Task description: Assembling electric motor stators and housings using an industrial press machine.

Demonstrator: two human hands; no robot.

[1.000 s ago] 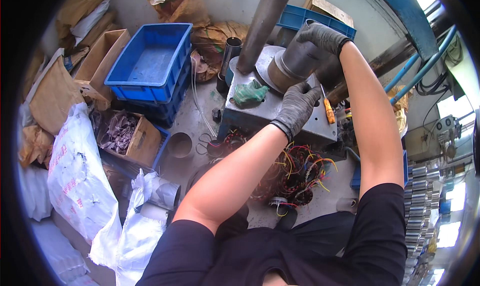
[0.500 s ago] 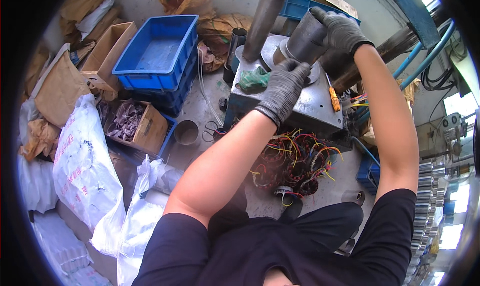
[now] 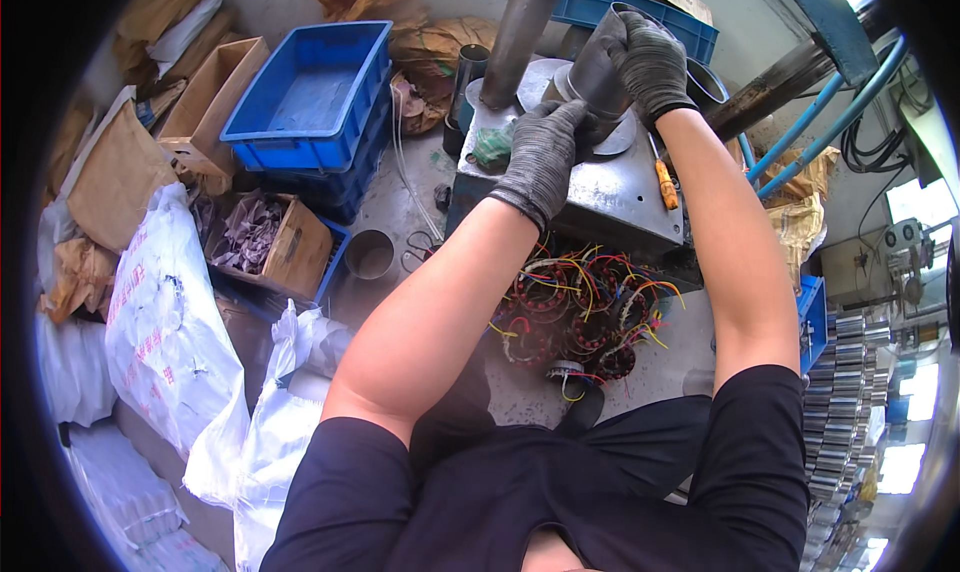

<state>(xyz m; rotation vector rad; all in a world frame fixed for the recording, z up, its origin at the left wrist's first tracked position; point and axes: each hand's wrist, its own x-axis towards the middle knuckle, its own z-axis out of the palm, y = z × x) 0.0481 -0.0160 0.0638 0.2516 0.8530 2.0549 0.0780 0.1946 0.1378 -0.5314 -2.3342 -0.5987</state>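
A grey metal cylinder (image 3: 597, 74) stands slightly tilted on a round plate on the metal worktop (image 3: 610, 204). My right hand (image 3: 655, 70), in a dark grey glove, is closed round its upper rim, fingers over the edge. Lower down, my gloved left hand (image 3: 545, 157) is closed against the cylinder's base; its fingertips are partly hidden. Just left of that hand lies a green cloth-like piece (image 3: 493, 146). An orange-handled screwdriver (image 3: 666, 184) rests on the worktop right of the cylinder. Below the worktop's front edge sit several stators with coloured wires (image 3: 580, 312).
A thick steel column (image 3: 522, 42) rises behind my left hand. Stacked blue crates (image 3: 300, 152) and a wooden box of scraps (image 3: 300, 247) stand left, near white sacks (image 3: 170, 322). Blue hoses (image 3: 830, 122) run at right, above stacked metal cylinders (image 3: 840, 422).
Both hands and the cylinder have shifted left. My right hand's fingers now reach further over the rim. Another open cylinder behind my right hand has come into sight.
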